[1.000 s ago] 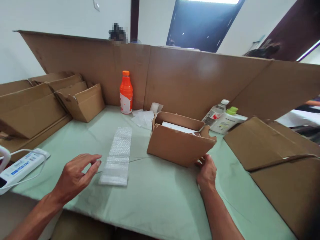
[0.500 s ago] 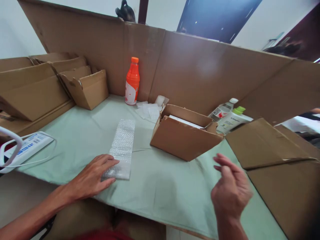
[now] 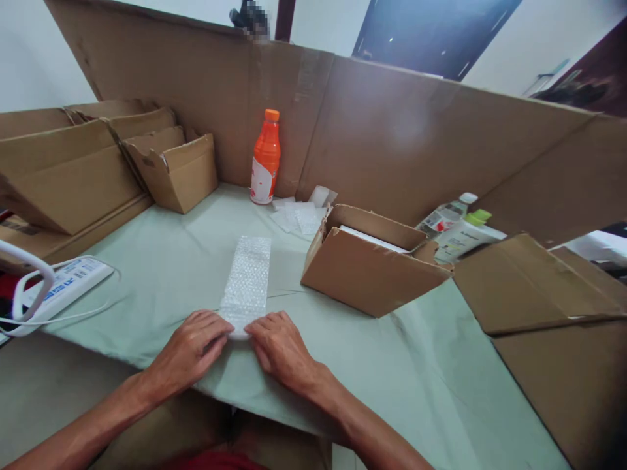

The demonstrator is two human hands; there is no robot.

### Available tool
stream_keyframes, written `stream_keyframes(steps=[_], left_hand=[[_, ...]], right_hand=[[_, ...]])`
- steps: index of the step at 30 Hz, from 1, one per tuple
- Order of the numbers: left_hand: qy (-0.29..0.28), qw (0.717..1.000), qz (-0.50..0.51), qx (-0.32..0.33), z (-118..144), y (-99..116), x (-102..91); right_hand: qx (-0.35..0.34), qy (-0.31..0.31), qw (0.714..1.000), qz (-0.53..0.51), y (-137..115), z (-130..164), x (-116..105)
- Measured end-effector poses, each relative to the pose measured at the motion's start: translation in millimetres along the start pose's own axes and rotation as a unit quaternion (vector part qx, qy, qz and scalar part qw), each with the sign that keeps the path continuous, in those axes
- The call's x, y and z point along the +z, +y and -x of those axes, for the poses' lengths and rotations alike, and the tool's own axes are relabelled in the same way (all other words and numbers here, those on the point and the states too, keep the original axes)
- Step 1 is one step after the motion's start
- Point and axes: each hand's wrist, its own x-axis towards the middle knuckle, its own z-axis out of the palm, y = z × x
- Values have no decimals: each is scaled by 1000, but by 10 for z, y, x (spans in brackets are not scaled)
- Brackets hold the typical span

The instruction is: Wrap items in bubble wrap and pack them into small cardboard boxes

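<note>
Bubble wrap strip [image 3: 247,281] | left hand [image 3: 189,352], right hand [image 3: 281,349] flat, fingertips pinning near end

Open cloth on the table [image 3: 161,261] from 9 to 11 o'clock of the bubble-wrap strip [image 3: 247,281]. Open carton [image 3: 369,267] blocks 2 o'clock; orange bottle [image 3: 266,156] stands at 12. Cardboard partition [image 3: 392,130] closes the far side. Flattened cardboard [image 3: 529,287] fills 3 o'clock; stacked boxes [image 3: 98,170] crowd 10 o'clock.

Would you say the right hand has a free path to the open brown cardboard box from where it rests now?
Probably yes: the right hand rests on the bubble wrap strip, and only bare green tablecloth lies between it and the open brown cardboard box.
</note>
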Motion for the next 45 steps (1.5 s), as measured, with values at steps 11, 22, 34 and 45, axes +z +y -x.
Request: stream_keyframes(steps=[11, 22, 34, 45], left_hand=[[56, 997, -27, -39, -132, -127, 144], [-2, 992, 107, -68, 64, 39, -75], [11, 998, 54, 18, 71, 118, -49], [62, 997, 10, -50, -97, 2, 152]], right_hand=[[3, 85, 996, 17, -41, 259, -12], [65, 68, 989, -117, -34, 414, -16], [50, 56, 995, -62, -85, 392, 33], [22, 60, 997, 52, -187, 450, -19]])
